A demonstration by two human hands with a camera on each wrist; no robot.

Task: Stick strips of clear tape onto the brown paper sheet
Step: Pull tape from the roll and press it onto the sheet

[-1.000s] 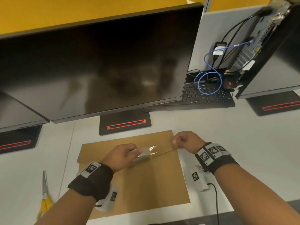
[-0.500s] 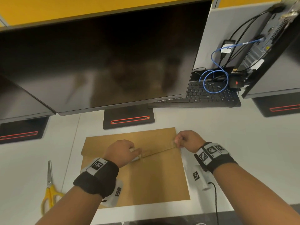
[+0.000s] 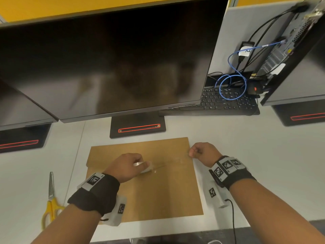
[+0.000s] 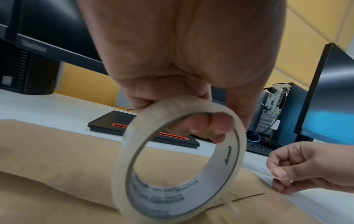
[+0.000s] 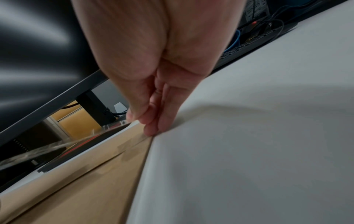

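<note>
Tape roll (image 4: 178, 159) is gripped by the left hand (image 3: 125, 166) above the brown paper sheet (image 3: 158, 194); its core print is blurred. Right hand (image 3: 202, 152), at 3 o'clock, pinches the strip (image 5: 47, 147), which only the right wrist view shows clearly.

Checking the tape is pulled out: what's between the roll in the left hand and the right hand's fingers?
A stretched strip of clear tape spans from the translucent tape roll to the right hand, over the brown paper sheet; the head view shows it.
</note>
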